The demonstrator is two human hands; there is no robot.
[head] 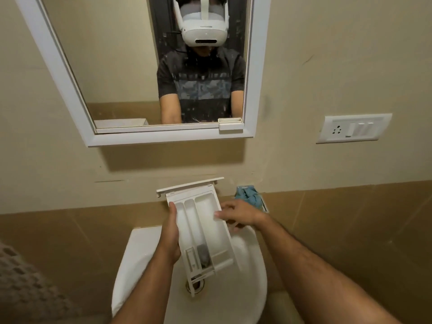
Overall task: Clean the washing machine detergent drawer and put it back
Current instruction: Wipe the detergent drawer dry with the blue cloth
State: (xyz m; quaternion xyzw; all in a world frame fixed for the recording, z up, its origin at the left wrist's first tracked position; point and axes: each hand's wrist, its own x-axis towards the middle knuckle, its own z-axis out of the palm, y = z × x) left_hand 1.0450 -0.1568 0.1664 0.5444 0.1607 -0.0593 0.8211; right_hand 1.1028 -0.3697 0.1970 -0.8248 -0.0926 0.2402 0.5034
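Gripping the drawer [205, 230] along its left wall, my left hand [171, 237] has its thumb up at the near edge of the front panel, and its fingers curl under where I cannot see them. My right hand [238, 215] comes in from the right, fingers loosely bent, their tips resting on the drawer's right rim; whether the thumb pinches from below is hidden behind the wall, so I cannot tell if it truly holds.

Both forearms reach forward and inward over the sink [250, 265]. The drawer hangs above the basin, tilted, its front panel up toward the wall and its back end low over the drain [194, 286], which it partly covers.

It is white plastic with three long compartments: two narrow on the left, one wide on the right. Something dark grey sits at the low end of the middle one; I cannot make out what.

A blue cloth [247, 195] lies on the ledge behind my right hand, partly hidden by it.
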